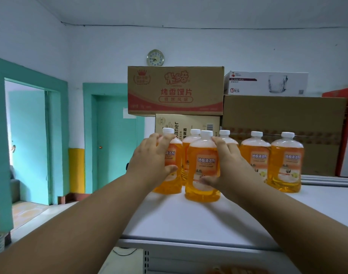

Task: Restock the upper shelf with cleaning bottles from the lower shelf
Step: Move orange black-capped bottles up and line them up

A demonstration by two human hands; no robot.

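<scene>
**Two hands grasping orange bottles on the upper shelf**

Grasping one bottle each: left hand (149, 161) wrapped round the leftmost bottle (170, 171), fingers curled over its shoulder and thumb pressed low on the label; right hand (226, 165) wrapped round the front bottle (201, 167), fingers at the shoulder, thumb across the lower label. Both grips clenched on the bottles, bare forearms reaching in from the bottom corners.

Both held bottles upright, bases on the white upper shelf (189, 218). Clear plastic, orange liquid, white screw caps, orange labels with Chinese print. Front bottle nearest the shelf edge, just ahead of the others.

Behind the two hands, two more bottles: one (190, 141) between the held pair, another (225, 135) largely hidden by the right hand. Further right, two bottles (255, 153) (286, 163) side by side, apart from either hand.

Behind the row, stacked cardboard boxes: a red-printed snack carton (175, 89) on top of a beer carton (197, 123), a large plain brown box (283, 123) to the right, a white glass-mug box (266, 84) above it. Round wall clock (155, 57) higher up. Teal door frames (114, 139) at left.
</scene>
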